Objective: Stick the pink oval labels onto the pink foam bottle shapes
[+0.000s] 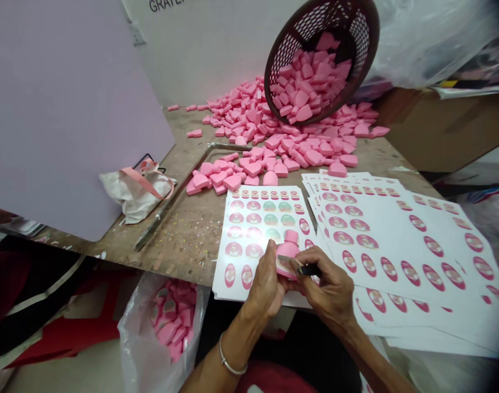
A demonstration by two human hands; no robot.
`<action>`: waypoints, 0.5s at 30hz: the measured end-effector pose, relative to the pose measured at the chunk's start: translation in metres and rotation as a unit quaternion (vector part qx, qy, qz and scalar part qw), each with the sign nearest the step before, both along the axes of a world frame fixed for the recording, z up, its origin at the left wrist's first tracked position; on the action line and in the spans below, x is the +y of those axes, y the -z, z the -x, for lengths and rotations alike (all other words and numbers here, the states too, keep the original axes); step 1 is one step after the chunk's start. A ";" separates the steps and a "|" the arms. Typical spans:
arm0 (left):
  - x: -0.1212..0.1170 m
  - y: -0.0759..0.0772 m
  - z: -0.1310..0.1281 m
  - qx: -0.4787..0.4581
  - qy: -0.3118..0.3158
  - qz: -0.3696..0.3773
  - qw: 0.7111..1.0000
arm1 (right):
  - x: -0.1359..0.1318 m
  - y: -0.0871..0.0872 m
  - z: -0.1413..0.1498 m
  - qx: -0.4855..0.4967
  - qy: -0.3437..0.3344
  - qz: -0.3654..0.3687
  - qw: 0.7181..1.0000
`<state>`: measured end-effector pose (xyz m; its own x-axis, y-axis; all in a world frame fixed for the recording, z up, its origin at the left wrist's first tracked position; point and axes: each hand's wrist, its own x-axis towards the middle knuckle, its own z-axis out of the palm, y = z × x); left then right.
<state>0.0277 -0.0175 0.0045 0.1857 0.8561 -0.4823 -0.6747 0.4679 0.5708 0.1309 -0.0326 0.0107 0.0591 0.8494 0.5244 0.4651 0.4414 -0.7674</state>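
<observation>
My left hand (266,278) is shut on a pink bottle-shaped foam piece (288,252), which stands above a sheet of oval stickers (249,240). An oval label (284,266) lies on the piece's face. My right hand (327,284) pinches a small dark-handled tool (309,269), its tip against that label. More sticker sheets (397,245) fan out to the right, under and beyond my right hand. A heap of loose pink foam pieces (269,131) covers the table behind the sheets.
A dark brown plastic basket (321,60) lies tipped over, spilling pink pieces onto the scarred wooden table (184,245). Below the table edge, a clear plastic bag (138,338) holds labelled pink pieces. A long metal bar (176,191), a cloth bag (137,194) and a lilac board (69,109) are at the left.
</observation>
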 end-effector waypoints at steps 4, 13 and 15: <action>0.001 0.002 0.000 -0.001 0.030 -0.019 0.999 | -0.001 0.007 -0.003 0.057 0.009 0.055 0.997; 0.004 0.007 0.002 -0.065 0.085 0.026 0.994 | -0.003 0.010 -0.005 0.065 0.003 0.073 0.995; 0.004 0.007 0.001 -0.053 0.066 0.019 0.996 | -0.001 0.011 -0.003 0.090 0.034 0.101 0.990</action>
